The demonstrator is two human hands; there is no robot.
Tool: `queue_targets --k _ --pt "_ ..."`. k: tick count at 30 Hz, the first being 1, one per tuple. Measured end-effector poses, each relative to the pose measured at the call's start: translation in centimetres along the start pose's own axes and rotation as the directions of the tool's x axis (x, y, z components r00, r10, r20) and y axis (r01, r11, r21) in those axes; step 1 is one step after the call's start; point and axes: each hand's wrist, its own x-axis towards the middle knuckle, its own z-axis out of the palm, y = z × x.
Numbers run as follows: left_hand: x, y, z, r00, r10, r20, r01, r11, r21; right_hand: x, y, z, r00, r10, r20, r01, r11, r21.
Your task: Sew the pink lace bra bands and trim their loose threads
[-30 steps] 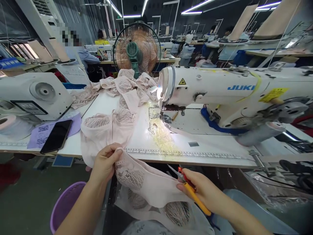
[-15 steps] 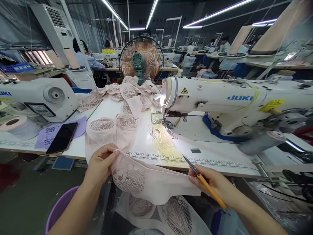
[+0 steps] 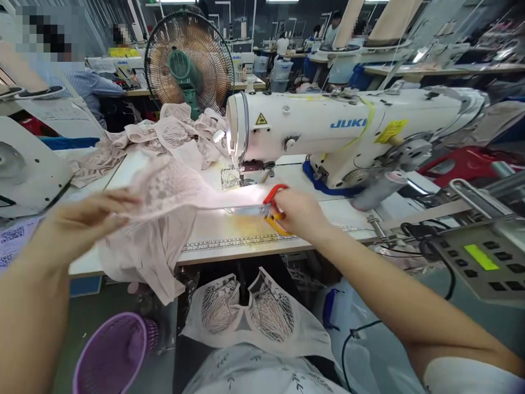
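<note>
A pale pink lace bra [image 3: 164,186] is stretched between my two hands over the table, blurred by motion. My left hand [image 3: 82,221] pinches its left end. At its right end, my right hand [image 3: 301,213] grips a pair of scissors [image 3: 273,210] with red and yellow handles, the blades pointing left along the fabric's lower edge. Whether the right fingers also pinch the fabric is hidden. Below hangs more pink fabric [image 3: 151,251] over the table edge. Another lace bra [image 3: 254,323] lies across my lap.
Just behind my hands stands a white sewing machine [image 3: 311,126], its lamp lit. Bras are piled [image 3: 176,131] at the back left, before a large fan [image 3: 188,65]. A purple basket [image 3: 110,355] is on the floor; a control box [image 3: 484,257] sits at right.
The view has swung right. Both hands have lifted the bra from the front edge to over the table, and the scissors have turned to lie level, pointing left. The lap bra shows more fully.
</note>
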Motion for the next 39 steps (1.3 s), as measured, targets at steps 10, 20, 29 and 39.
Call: queue_targets --k 10,20,29,39 --pt "-7.7 -3.2 5.3 0.996 0.031 0.086 -0.061 0.924 0.379 -4.8 -0.8 3.0 0.970 -0.026 0.242 0.000 0.994 0.108" --pt "-8.8 -0.9 15.3 0.960 0.146 0.240 -0.273 0.677 0.683 -7.6 -0.8 3.2 1.000 0.009 0.023 -0.011 0.996 0.087" --pt "-6.9 -1.9 14.8 0.973 0.083 0.214 -0.215 0.659 0.721 -6.1 0.5 3.1 0.965 0.172 0.195 -0.193 0.977 0.094" --pt "-6.0 -1.8 14.2 0.940 0.133 0.314 -0.312 0.705 0.636 -5.8 1.5 2.9 0.972 0.156 0.178 -0.170 0.984 0.062"
